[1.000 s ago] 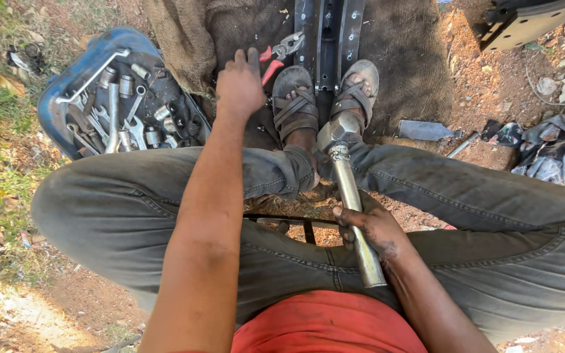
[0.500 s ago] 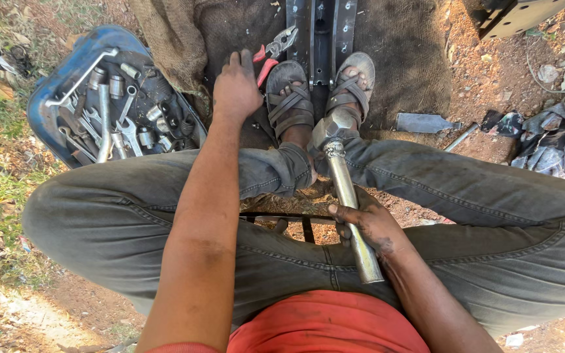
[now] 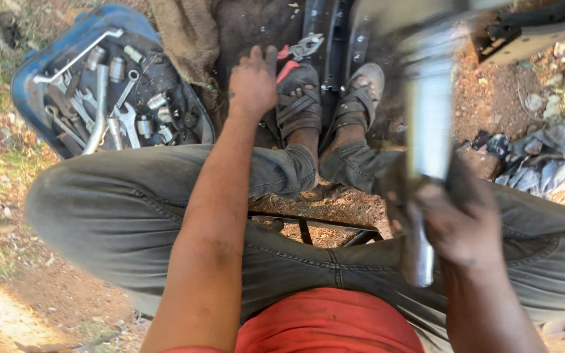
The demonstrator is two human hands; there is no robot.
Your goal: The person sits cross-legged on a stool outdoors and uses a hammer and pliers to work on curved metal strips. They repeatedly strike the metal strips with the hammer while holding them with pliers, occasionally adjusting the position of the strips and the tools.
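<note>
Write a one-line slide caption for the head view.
Seated person's right hand grips a blurred metal hammer; left hand reaches near red-handled pliers.

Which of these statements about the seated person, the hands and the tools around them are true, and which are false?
1. The right hand grips a metal hammer. True.
2. The left hand holds a wrench. False: it is open and holds nothing.
3. The blue tray holds wrenches and sockets. True.
4. The red-handled pliers lie in the tray. False: they lie beyond the sandalled feet.
</note>
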